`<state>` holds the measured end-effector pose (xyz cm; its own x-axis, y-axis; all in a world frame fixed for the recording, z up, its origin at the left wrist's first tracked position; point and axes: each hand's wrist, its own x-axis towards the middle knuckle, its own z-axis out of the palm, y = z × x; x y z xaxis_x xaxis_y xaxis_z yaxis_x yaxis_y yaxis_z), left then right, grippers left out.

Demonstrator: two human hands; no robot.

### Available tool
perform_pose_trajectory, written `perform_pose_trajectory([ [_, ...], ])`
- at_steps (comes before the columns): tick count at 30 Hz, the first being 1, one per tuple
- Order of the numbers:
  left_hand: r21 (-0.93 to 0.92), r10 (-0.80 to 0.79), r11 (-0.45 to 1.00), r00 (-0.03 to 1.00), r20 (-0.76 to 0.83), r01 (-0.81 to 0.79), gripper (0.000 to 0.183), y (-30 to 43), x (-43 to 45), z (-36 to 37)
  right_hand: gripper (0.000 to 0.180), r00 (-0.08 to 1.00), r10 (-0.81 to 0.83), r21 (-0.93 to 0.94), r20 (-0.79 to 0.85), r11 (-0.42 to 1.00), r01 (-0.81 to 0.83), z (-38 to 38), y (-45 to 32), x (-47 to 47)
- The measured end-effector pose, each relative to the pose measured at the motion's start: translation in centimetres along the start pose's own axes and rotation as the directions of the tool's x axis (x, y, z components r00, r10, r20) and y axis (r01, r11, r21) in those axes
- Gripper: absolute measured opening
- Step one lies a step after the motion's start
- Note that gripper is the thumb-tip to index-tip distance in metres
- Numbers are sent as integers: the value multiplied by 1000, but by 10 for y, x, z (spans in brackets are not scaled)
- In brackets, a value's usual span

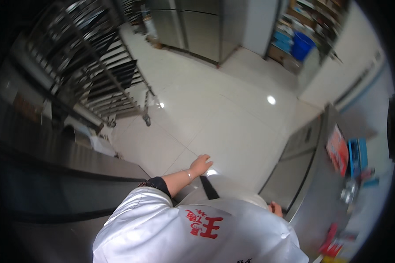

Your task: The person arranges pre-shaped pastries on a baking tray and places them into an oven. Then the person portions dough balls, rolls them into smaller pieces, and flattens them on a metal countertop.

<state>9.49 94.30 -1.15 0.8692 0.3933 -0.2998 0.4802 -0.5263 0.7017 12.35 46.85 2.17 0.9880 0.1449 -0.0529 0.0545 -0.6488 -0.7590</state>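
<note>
My left hand (200, 165) is held out in front of my body above the tiled floor (217, 125), loosely curled with the fingers a little apart and nothing in it. A thin bracelet circles that wrist. Most of my right hand (275, 209) is hidden behind my white uniform (247, 227); only some fingers show, close to the front of a steel counter (311, 184). Whether those fingers hold anything cannot be seen. A black strap (209, 188) hangs at the front of my clothing, which bears red writing.
A wheeled metal tray rack (112, 79) stands at the far left, near a steel cabinet (197, 33). A dark-fronted appliance (69, 190) flanks my left side. On the right counter lie a red packet (337, 149) and a blue box (357, 156). A blue bucket (302, 46) sits among shelves.
</note>
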Motion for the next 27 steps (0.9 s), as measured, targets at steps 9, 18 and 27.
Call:
perform_pose_trajectory([
  [9,46,-528,848,849,19,527,44,-205,-57,-51,43,885,-85,-220,457,954,205,78,-95,253],
  [18,-355,-916,399,386,-109,846,45,-185,-81,-56,40,492,-347,96,798,881,464,305,-295,484],
  [27,-305,-759,651,604,-244,696,40,-189,-33,4,43,30,-174,138,984,866,481,549,-512,465],
])
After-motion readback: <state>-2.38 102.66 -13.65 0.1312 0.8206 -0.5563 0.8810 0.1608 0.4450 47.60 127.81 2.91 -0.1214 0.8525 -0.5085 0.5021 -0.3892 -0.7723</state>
